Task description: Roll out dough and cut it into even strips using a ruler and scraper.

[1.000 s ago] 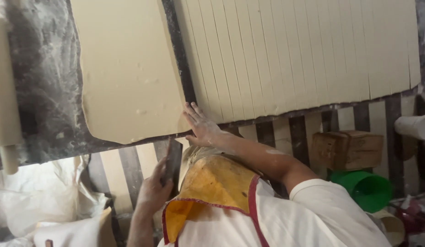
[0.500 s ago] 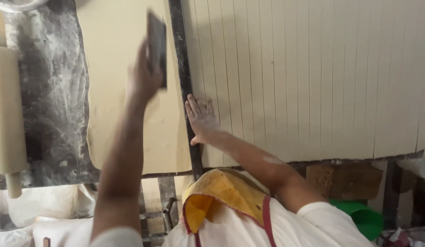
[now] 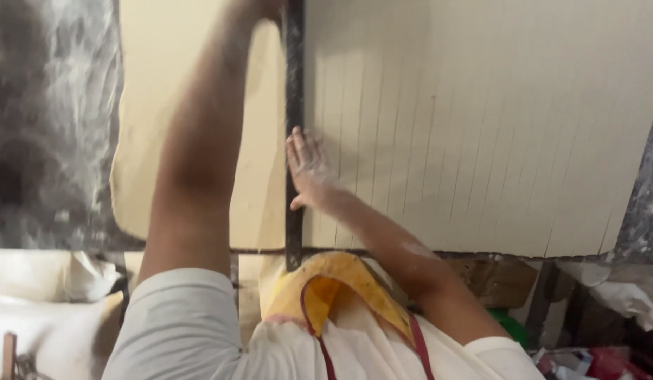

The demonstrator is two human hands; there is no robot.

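My right hand (image 3: 309, 169) lies flat and dusted with flour, fingers spread, on the left edge of a wide pale dough sheet (image 3: 481, 127) scored into several long strips. A second dough sheet (image 3: 140, 105), smooth and uncut, lies to the left across a narrow dark gap of table (image 3: 294, 70). My left forearm (image 3: 200, 155) stretches up over the uncut sheet. Its hand passes beyond the top edge of the picture, so I cannot see what it holds.
The dark table (image 3: 52, 119) at the left is smeared with flour. White sacks (image 3: 38, 309) sit below its near edge at the left. A wooden crate (image 3: 495, 278) and a green bucket (image 3: 513, 327) stand under the table at the right.
My left arm, which held a dark flat tool, has reached farther up the gap between the sheets and its hand has left the picture. My right hand has stayed on the cut sheet.
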